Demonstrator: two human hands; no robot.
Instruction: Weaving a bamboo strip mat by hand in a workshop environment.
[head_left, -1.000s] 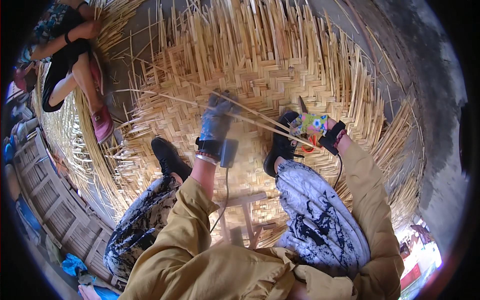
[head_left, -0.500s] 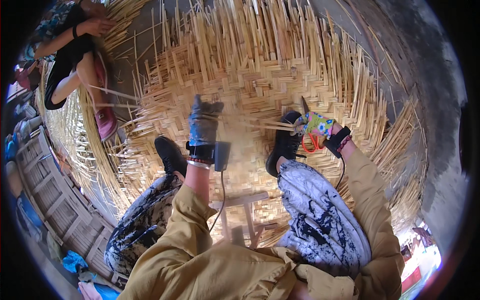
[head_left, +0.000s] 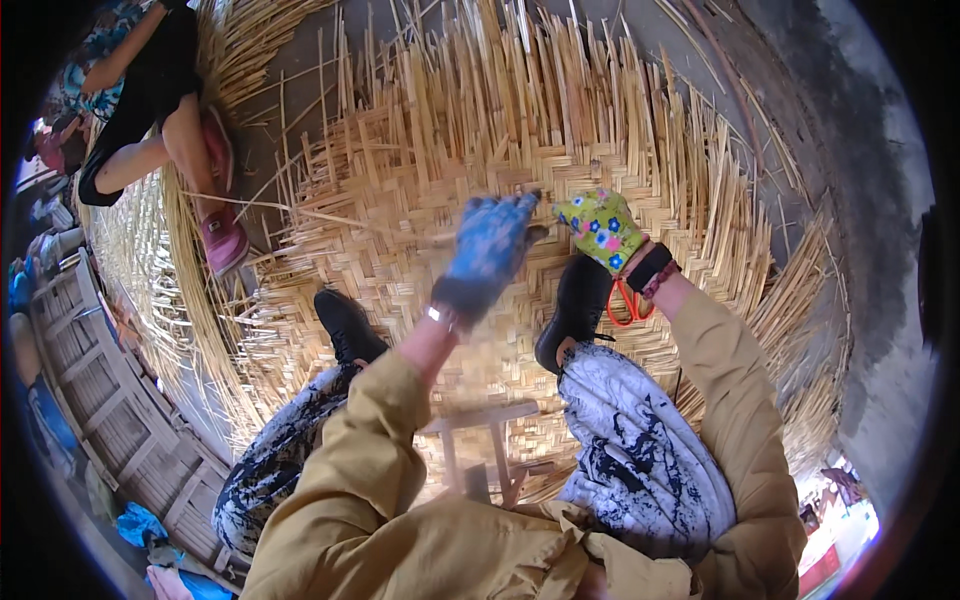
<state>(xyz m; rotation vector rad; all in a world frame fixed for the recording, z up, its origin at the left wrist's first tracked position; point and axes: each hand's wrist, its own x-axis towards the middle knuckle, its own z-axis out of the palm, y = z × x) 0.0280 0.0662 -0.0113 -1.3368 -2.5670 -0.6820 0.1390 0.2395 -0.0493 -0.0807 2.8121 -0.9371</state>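
My left hand (head_left: 490,240), in a blue glove and smeared by motion, is over the woven mat (head_left: 420,160) of pale plant strips, reaching toward my right hand. A long loose strip (head_left: 370,222) runs from the left toward it; whether it is gripped is unclear. My right hand (head_left: 600,225), in a green floral glove, is just right of my left, fingers curled, with what they hold hidden. Orange-handled scissors (head_left: 628,312) lie below my right hand, blades hidden, beside my right black shoe (head_left: 575,310). My left shoe (head_left: 345,325) rests on the mat's left part.
A co-worker's bare leg (head_left: 183,150) and pink shoe (head_left: 225,245) are at upper left beside straw bundles (head_left: 170,310). A slatted wooden panel (head_left: 100,360) lines the left, a concrete surface (head_left: 880,250) the right. A small wooden stool (head_left: 480,415) stands between my legs.
My left hand has swung rightward toward my right hand. My right hand has moved slightly left and up. The strips that stretched between them no longer show there. The co-worker's arm has shifted.
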